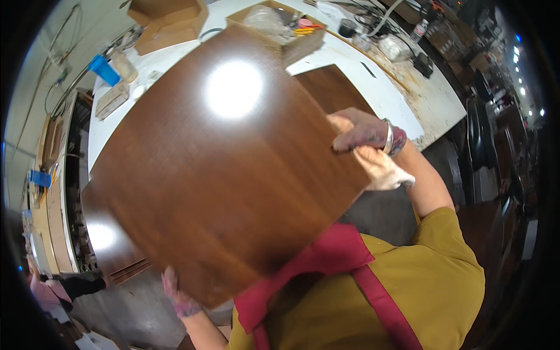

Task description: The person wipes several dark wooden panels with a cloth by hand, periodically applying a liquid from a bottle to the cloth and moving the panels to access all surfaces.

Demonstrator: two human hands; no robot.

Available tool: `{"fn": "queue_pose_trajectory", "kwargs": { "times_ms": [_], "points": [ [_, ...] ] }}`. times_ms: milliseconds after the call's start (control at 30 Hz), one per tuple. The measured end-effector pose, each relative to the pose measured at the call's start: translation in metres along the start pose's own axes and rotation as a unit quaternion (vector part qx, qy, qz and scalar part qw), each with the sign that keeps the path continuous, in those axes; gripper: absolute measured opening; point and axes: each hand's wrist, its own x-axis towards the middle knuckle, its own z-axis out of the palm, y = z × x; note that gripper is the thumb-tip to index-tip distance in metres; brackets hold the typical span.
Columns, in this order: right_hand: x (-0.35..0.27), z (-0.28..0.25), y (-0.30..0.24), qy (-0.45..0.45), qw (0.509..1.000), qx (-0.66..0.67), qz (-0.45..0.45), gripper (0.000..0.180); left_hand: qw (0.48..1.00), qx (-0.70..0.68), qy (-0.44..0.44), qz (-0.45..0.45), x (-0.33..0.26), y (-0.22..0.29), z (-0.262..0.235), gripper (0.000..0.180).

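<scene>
Brown panel: tilted over the white worktop [389, 96], the brown panel [227, 169] reaches from near the far edge to beyond the near edge, in front of the person's apron [303, 265]. Whether any part of it rests on the worktop is hidden.
Right hand: the right hand [370, 129] pinches a pale cloth [382, 169] against the panel's right edge, thumb over the face; the fingers behind are partly hidden.
Left hand: the left hand [178, 294] is at the panel's near left corner, fingers along the edge; I cannot tell how firmly it is closed, since the panel covers part of it.
Step with panel and cloth: judged from the pose, the panel is being handled by 2 hands; whether the cloth wipes or only pads the grip cannot be told.
Panel's next move: any shift would seem to call for support at both edges and care with the far end, near the tool box [280, 29].
Right side of worktop: a 2nd panel [335, 87] lies partly behind the brown panel.
Left edge of worktop: a blue cup [104, 71] stands beside a clear bottle [122, 65].
Far left corner: an open carton [169, 29].
</scene>
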Motion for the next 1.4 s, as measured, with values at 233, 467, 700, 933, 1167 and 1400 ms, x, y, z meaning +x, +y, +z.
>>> {"fn": "queue_pose_trajectory", "kwargs": {
  "times_ms": [233, 467, 700, 933, 1167, 1400],
  "points": [
    [-0.113, -0.149, 0.08, 0.494, 0.865, -0.041, 0.08, 0.045, 0.854, -0.415, -0.106, -0.295, 0.097, 0.113, 0.191, 0.037],
    [-0.09, -0.077, 0.031, 0.382, 0.911, -0.13, -0.088, 0.049, 0.856, -0.393, -0.14, -0.306, 0.122, 0.129, 0.247, 0.045],
    [0.035, 0.063, 0.083, 0.052, 0.809, -0.557, -0.183, 0.026, 0.865, -0.398, -0.219, -0.213, 0.124, 0.12, 0.253, 0.038],
    [0.028, 0.007, 0.092, 0.294, 0.894, -0.334, -0.052, 0.028, 0.889, -0.188, -0.374, -0.187, 0.16, 0.109, 0.228, 0.043],
    [0.009, 0.043, 0.102, 0.191, 0.887, -0.39, -0.158, 0.034, 0.866, -0.149, -0.425, -0.215, 0.169, 0.094, 0.218, 0.044],
    [-0.012, 0.003, 0.107, 0.252, 0.841, -0.478, -0.035, 0.022, 0.954, 0.11, -0.114, 0.256, 0.21, 0.089, 0.245, 0.03]
  ]
}}
